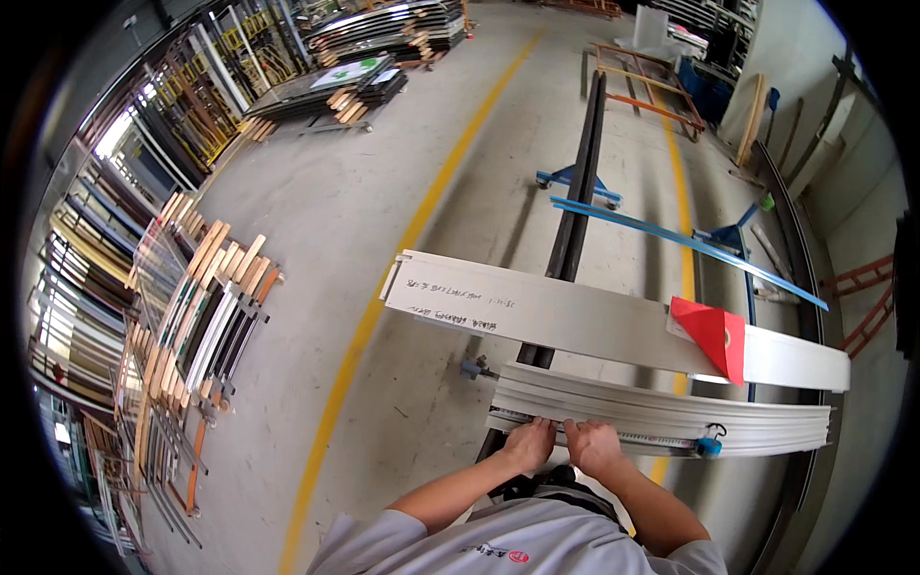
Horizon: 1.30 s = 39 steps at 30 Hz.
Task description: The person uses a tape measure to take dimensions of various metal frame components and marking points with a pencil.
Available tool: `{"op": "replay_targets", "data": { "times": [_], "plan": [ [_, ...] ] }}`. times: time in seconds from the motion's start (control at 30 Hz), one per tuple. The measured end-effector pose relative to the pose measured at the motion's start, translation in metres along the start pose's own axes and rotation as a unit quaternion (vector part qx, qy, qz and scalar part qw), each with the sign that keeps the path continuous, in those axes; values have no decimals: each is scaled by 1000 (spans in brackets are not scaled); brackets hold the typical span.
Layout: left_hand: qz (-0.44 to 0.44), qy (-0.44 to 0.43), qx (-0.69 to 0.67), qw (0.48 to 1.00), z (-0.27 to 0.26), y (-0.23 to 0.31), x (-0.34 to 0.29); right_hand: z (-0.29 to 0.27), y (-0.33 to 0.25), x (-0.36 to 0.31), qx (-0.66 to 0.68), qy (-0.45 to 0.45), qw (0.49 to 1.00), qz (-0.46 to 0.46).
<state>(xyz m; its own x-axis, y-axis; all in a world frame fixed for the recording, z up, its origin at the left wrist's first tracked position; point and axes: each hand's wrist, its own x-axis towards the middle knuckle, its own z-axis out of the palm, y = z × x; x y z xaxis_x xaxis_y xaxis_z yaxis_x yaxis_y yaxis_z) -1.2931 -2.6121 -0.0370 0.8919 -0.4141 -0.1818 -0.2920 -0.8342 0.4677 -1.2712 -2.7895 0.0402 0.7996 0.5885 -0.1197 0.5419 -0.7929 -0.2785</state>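
Observation:
A stack of long white ribbed profiles [661, 407] lies crosswise in front of me. Along its near edge stretches the blade of a tape measure [656, 440], whose blue case sits to the right with a dark loop beside it. My left hand [533, 445] is closed at the blade, fingers curled over the near edge. Close beside it, my right hand [592, 447] is also closed there, thumbs turned toward each other. Beyond the stack rests a broad white panel [537, 302] with handwriting on its left part. A red sheet [714, 340] is draped over its right half.
Dark rails [580, 172] run away from me beneath the white pieces. Thin blue strips [690, 246] cross them, near blue wheeled stands [580, 182]. Racks and wood-spaced stacks [206, 307] stand left; a rusty frame [652, 91] lies far right. Yellow lines [422, 216] mark the floor.

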Motion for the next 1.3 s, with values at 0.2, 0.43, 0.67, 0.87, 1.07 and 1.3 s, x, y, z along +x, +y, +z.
{"op": "replay_targets", "data": {
  "times": [0.2,0.43,0.67,0.87,1.07,1.3],
  "plan": [
    [35,30,19,999,3,5,1,31,-1,1,242,119,948,168],
    [37,58,4,998,13,-1,3,-13,15,-6,97,-5,995,-6],
    [13,2,-1,1000,12,-2,4,-21,21,19,-91,-56,969,-223],
    [11,18,4,1000,12,-2,2,-4,4,24,10,-71,996,51],
    [23,-3,28,999,13,3,8,-6,9,36,60,-105,991,50],
    [-13,40,-45,998,4,3,-4,38,15,18,161,26,984,79]
  ]
}}
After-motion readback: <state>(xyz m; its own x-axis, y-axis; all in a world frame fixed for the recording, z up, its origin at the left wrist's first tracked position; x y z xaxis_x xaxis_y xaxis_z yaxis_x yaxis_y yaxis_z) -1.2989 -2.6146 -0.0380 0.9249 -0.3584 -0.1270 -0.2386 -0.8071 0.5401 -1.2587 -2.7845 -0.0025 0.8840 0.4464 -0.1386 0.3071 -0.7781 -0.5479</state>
